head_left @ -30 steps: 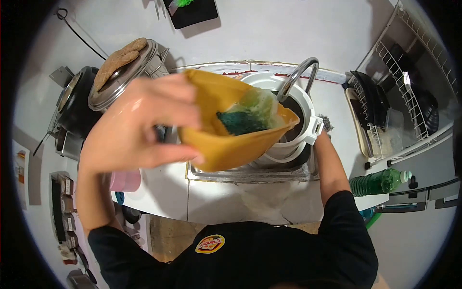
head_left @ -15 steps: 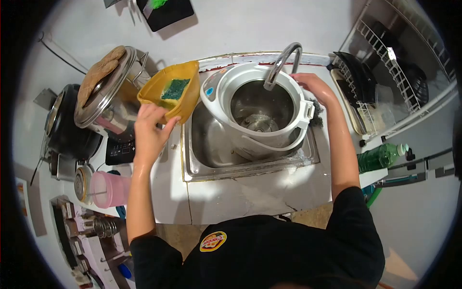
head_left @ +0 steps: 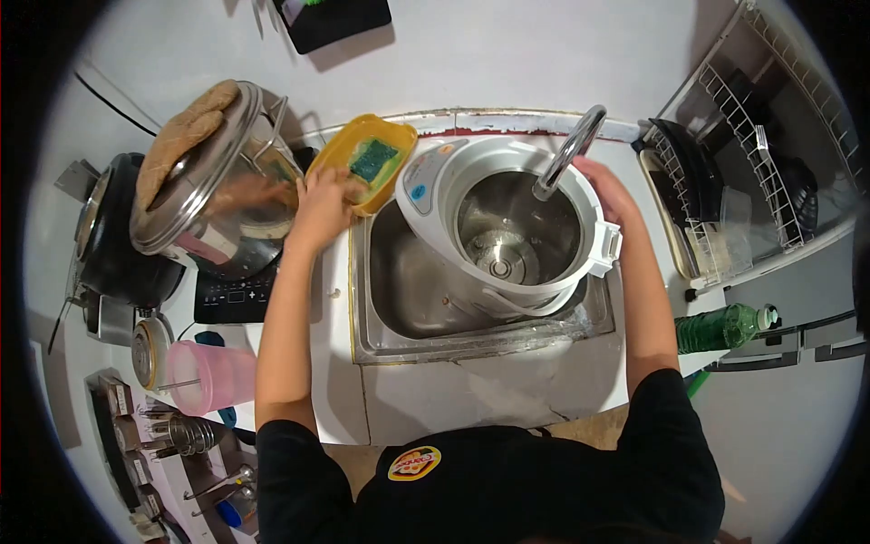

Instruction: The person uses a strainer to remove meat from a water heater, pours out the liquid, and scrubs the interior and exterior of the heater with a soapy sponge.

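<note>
An electric hot water pot (head_left: pixel 430 186) with a white-grey body stands tilted in the steel sink (head_left: pixel 399 272), its metal inside wet. My right hand (head_left: pixel 609 189) rests against its far right side, gripping the outside below the rim; the fingertips are mostly hidden. My left hand (head_left: pixel 324 204) is closed on the near-left edge of a yellow plastic container (head_left: pixel 399 138), left of the pot. A green-and-yellow sponge (head_left: pixel 373 160) lies inside that container. Over the pot's mouth curves the chrome faucet (head_left: pixel 571 150).
A large steel pot (head_left: pixel 249 213) with an oven mitt (head_left: pixel 186 131) on its lid stands left on an induction cooker (head_left: pixel 236 295). Nearer are a pink container (head_left: pixel 222 376) and, at right, a green bottle (head_left: pixel 725 328). A dish rack (head_left: pixel 752 154) stands back right.
The yellow container has gone from tilted up to lying lower and flatter behind the sink's left corner, my left hand moving with it. My right hand stays at the pot. The view has shifted slightly.
</note>
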`<state>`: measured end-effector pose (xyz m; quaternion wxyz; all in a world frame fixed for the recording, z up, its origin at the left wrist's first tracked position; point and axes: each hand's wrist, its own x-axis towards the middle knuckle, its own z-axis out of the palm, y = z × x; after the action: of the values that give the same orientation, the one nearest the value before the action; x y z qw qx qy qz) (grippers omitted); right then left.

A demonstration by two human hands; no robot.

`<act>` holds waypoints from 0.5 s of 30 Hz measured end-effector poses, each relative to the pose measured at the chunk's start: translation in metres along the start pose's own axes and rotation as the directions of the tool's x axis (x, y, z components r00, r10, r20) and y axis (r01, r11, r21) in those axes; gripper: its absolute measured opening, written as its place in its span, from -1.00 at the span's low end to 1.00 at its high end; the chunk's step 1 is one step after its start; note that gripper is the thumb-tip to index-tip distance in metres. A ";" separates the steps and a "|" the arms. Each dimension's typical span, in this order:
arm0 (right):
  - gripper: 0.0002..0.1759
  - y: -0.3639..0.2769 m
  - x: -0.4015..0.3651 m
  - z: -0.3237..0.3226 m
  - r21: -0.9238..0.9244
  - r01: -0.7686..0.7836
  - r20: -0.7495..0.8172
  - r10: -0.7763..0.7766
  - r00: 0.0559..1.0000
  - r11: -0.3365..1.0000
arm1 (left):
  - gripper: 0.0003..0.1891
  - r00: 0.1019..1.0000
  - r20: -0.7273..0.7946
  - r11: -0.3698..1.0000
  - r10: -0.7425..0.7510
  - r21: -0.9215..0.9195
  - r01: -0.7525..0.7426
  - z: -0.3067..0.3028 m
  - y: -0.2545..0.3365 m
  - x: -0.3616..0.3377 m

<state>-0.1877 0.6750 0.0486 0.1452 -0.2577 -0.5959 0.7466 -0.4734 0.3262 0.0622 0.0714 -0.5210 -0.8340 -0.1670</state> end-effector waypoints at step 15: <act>-0.61 -0.049 -0.069 0.043 -0.491 0.203 -0.047 -0.259 0.965 0.847 | -0.41 0.871 0.431 0.952 -0.237 -0.076 0.297 0.117 -0.069 0.123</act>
<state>-0.1595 0.6160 0.1167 0.1981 -0.2531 -0.7806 0.5361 -0.5832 0.4436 -0.0253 -0.1686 -0.4278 -0.8801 -0.1184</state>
